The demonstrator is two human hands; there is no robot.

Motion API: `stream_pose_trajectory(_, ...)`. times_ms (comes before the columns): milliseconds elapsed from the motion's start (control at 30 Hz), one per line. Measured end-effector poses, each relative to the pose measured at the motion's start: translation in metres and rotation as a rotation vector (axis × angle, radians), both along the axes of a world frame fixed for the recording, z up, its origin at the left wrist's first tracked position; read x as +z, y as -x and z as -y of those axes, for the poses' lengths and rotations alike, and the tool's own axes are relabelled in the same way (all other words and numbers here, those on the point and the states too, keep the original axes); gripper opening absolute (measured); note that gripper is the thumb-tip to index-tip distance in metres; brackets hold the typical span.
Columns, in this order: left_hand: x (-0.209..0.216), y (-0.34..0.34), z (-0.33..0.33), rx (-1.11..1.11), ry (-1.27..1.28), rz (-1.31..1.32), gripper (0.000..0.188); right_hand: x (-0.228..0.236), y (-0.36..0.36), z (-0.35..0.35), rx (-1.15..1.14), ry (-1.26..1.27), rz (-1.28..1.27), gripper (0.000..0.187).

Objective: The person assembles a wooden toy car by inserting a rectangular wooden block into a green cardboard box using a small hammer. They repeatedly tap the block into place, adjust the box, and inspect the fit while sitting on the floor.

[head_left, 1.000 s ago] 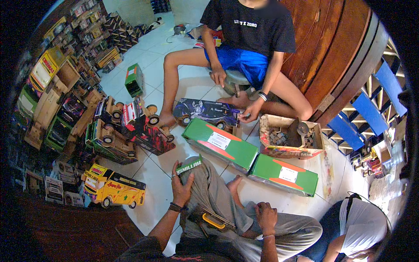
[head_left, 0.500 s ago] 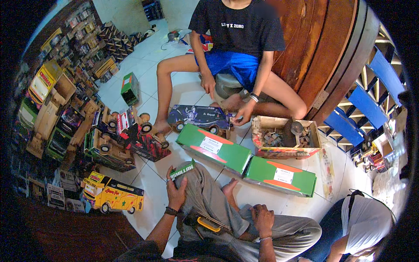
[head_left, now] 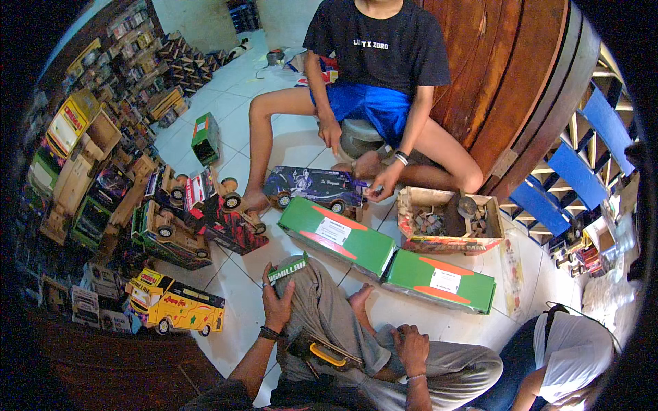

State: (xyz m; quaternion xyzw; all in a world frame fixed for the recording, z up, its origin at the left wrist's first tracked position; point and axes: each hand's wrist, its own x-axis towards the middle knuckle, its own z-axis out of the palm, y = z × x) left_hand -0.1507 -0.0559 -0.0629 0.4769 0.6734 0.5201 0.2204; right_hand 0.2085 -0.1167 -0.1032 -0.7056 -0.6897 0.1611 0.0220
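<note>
My left hand (head_left: 277,305) rests at my raised knee, its fingers closed around a green strip with white lettering (head_left: 288,268) that lies across the knee. On my other thigh sits my right hand (head_left: 413,349) with its fingers curled in; whatever is inside them, if anything, is hidden. Between the hands, a dark object with a yellow handle (head_left: 327,355) lies in my lap. Beyond my knee stand two long green boxes with orange ends and white labels, the left box (head_left: 339,236) and the right box (head_left: 439,279), end to end on the tiles.
Across from me a seated person's hand (head_left: 385,183) touches a dark blue toy truck (head_left: 315,188). A wooden crate of small pieces (head_left: 449,243) stands at right. Yellow (head_left: 185,308) and red toy trucks (head_left: 233,226) crowd the left. Another person (head_left: 572,353) bends at lower right.
The view has shifted very slightly. My two hands and the green strip keep their places; the seated person's hands stay by the dark blue truck.
</note>
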Motion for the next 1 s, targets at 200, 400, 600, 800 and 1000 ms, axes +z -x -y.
stream_pose_trajectory(200,-0.003,0.002,0.001,-0.012,0.007,0.088,0.078,0.001,0.001,0.000,-0.003,0.008,0.013,0.035)
stream_pose_trajectory(400,-0.002,0.001,0.001,-0.025,-0.007,0.052,0.078,0.000,0.000,0.001,0.004,-0.033,-0.010,0.035)
stream_pose_trajectory(600,-0.004,0.002,0.002,-0.025,0.000,0.031,0.079,0.004,0.002,0.002,-0.018,-0.014,0.014,0.034)
stream_pose_trajectory(800,-0.004,0.001,0.000,-0.033,-0.001,0.028,0.079,0.006,0.001,0.001,-0.026,-0.009,-0.036,0.034)
stream_pose_trajectory(1000,-0.008,0.004,0.002,-0.001,0.021,-0.070,0.078,-0.004,-0.003,0.001,-0.012,-0.004,-0.049,0.035)
